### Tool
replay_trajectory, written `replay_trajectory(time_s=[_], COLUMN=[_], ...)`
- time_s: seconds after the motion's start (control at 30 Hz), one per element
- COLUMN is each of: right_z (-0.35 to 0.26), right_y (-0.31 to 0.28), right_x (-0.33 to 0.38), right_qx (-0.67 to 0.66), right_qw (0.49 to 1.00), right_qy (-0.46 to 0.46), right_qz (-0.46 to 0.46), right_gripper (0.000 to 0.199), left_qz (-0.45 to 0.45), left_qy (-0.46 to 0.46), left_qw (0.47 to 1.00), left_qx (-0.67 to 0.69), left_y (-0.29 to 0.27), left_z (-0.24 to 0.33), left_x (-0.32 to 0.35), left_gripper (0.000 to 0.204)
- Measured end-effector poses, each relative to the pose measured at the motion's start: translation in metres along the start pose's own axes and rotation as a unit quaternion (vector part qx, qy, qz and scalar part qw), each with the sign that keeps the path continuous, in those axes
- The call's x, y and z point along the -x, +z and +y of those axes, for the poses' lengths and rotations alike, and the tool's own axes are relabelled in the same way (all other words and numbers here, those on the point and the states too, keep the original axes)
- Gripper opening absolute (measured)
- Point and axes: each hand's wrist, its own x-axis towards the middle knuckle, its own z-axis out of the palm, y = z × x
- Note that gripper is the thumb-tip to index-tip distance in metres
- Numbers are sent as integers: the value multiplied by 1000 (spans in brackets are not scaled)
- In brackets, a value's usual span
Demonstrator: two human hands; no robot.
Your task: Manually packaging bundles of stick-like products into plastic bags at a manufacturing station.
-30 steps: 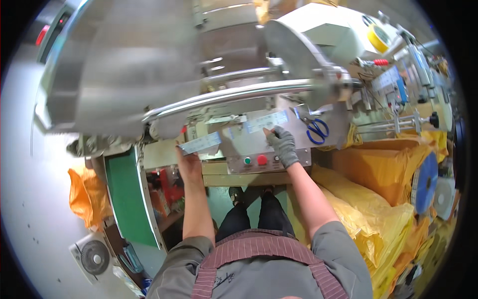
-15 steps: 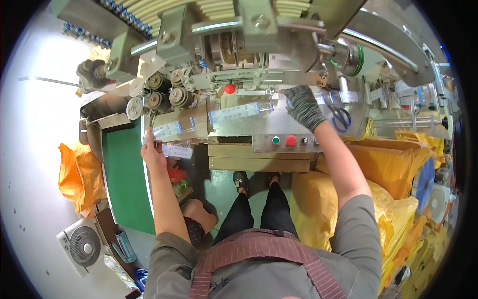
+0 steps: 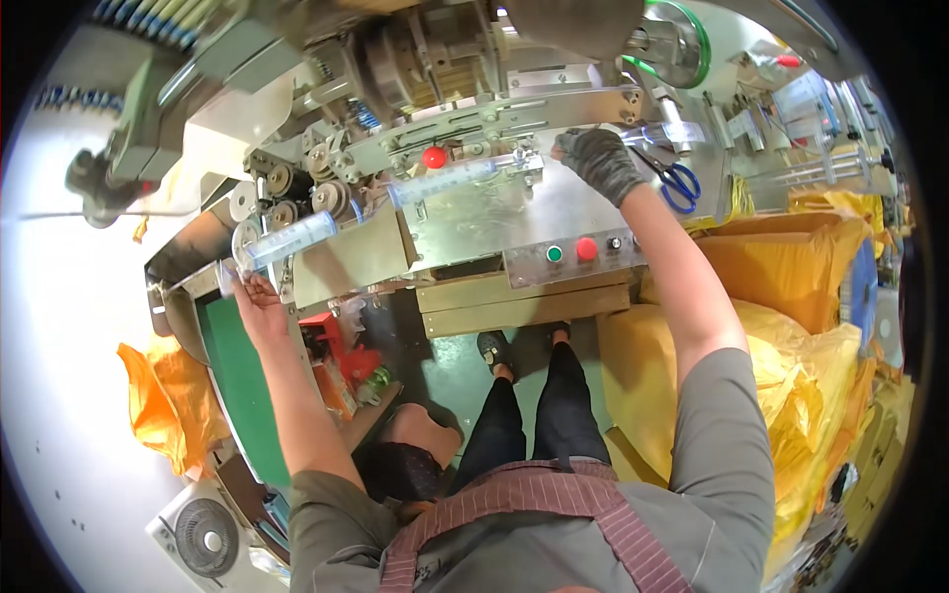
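A clear film strip with pale blue printed sections slants across the metal machine bed. Its left end is pinched in my bare left hand, beside the rollers and above the green belt. My right hand, in a grey knit glove, is closed at the right part of the bed, close to a small metal guide. Whether its curled fingers grip the film, I cannot make out. Blue-handled scissors lie just right of the glove.
A control panel with a green button and a red button fronts the bed. A red knob sits at the back. Yellow bags stand at right. The green belt runs at left, near a fan.
My left hand has moved left and a little nearer, with the film's end now beside the rollers. My right hand stays near the same part of the bed. The whole view has tilted.
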Motion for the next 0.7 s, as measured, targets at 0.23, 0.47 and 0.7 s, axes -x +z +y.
replay_trajectory(time_s=[0.23, 0.47, 0.7], right_z=[17, 10, 3], right_y=[34, 48, 20], right_x=[-11, -23, 12], right_qx=[43, -32, -115], right_qw=[998, 995, 987], right_qy=[49, 56, 107], right_qz=[21, 70, 27], right_gripper=[18, 18, 17], left_qz=[-102, 41, 69], left_qy=[-346, -364, -212], left_qw=[925, 926, 974], left_qx=[-119, 90, -46], left_y=[174, 229, 228], left_z=[-210, -294, -312], left_x=[99, 35, 49], left_gripper=[46, 24, 16])
